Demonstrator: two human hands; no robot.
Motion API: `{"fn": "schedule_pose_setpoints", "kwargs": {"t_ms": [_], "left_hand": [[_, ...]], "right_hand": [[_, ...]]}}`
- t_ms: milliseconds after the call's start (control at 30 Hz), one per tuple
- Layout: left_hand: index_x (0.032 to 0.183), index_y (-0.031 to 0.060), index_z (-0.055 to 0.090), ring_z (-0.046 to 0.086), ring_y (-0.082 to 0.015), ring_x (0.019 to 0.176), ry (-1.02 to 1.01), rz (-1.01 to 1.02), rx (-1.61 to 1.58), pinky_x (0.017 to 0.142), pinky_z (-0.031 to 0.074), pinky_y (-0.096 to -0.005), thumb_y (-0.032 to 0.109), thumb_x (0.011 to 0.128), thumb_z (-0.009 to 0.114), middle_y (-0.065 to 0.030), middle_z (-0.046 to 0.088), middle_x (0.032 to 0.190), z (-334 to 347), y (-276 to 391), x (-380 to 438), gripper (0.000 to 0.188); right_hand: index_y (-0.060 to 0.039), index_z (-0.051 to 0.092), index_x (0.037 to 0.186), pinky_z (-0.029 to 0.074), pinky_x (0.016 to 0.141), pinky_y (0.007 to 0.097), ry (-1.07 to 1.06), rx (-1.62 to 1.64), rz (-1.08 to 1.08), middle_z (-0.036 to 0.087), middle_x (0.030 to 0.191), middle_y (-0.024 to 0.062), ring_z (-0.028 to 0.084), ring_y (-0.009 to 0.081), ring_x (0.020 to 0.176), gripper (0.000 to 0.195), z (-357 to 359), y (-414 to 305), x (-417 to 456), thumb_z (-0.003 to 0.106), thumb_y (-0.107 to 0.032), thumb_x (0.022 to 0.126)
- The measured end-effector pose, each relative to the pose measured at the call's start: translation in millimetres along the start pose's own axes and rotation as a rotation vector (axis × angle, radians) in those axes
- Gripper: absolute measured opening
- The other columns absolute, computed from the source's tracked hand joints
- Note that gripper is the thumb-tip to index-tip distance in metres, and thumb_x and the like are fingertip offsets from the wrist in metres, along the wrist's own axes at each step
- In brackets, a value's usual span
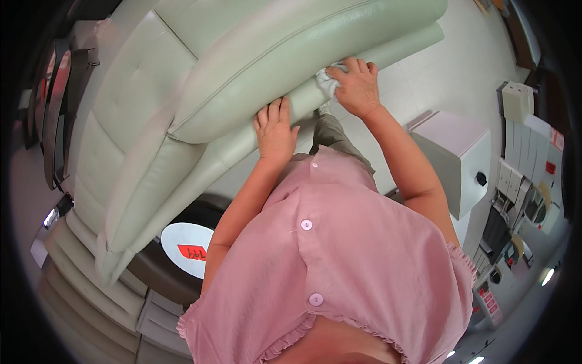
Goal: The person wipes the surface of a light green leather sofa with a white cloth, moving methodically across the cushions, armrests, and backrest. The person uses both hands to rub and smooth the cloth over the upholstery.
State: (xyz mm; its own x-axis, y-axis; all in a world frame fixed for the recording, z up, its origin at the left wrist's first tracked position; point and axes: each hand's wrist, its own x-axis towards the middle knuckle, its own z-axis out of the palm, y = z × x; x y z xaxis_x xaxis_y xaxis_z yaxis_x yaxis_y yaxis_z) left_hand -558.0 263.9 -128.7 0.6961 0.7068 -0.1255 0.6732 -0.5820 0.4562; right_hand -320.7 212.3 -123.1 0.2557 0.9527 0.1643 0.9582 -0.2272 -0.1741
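A pale green leather bed headboard or sofa piece [254, 82] with a padded, stitched edge spreads across the upper left. My left hand [276, 132] lies flat against its lower padded rail [232, 150], fingers apart and holding nothing. Farther right along the same rail, my right hand [359, 86] grips a crumpled white cloth [328, 83] and presses it to the leather. Part of the cloth is hidden under my fingers.
A white cabinet [450, 154] with a dark knob stands at my right. Near my left elbow is a round white tabletop [182, 241] bearing a red tag. Beige cushioned furniture [91, 282] fills the lower left. Pale floor tiles [423, 77] extend at the upper right.
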Motion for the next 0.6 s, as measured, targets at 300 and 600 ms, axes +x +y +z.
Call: {"fn": "schedule_pose_setpoints", "kwargs": {"t_ms": [300,600], "left_hand": [[0.142,0.0019,0.045,0.037,-0.0400,0.127,0.118,-0.224,0.119,0.111,0.028,-0.0518,0.022,0.072,0.083,-0.0184,0.044,0.137,25,72,31,0.082],[0.135,-0.0007,0.050,0.040,-0.0403,0.124,0.182,-0.356,0.157,0.112,0.028,-0.0537,0.026,0.069,0.085,-0.0191,0.045,0.133,57,130,86,0.079]], "right_hand": [[-0.0250,0.074,0.107,0.034,0.087,0.0435,-0.019,0.011,-0.040,0.056,0.104,0.0054,0.052,0.0250,0.099,0.041,-17,106,10,0.062,-0.013,0.070],[-0.0241,0.074,0.111,0.034,0.093,0.0461,-0.034,0.018,0.055,0.057,0.111,0.0078,0.051,0.0270,0.106,0.041,-32,195,21,0.064,-0.014,0.072]]}}
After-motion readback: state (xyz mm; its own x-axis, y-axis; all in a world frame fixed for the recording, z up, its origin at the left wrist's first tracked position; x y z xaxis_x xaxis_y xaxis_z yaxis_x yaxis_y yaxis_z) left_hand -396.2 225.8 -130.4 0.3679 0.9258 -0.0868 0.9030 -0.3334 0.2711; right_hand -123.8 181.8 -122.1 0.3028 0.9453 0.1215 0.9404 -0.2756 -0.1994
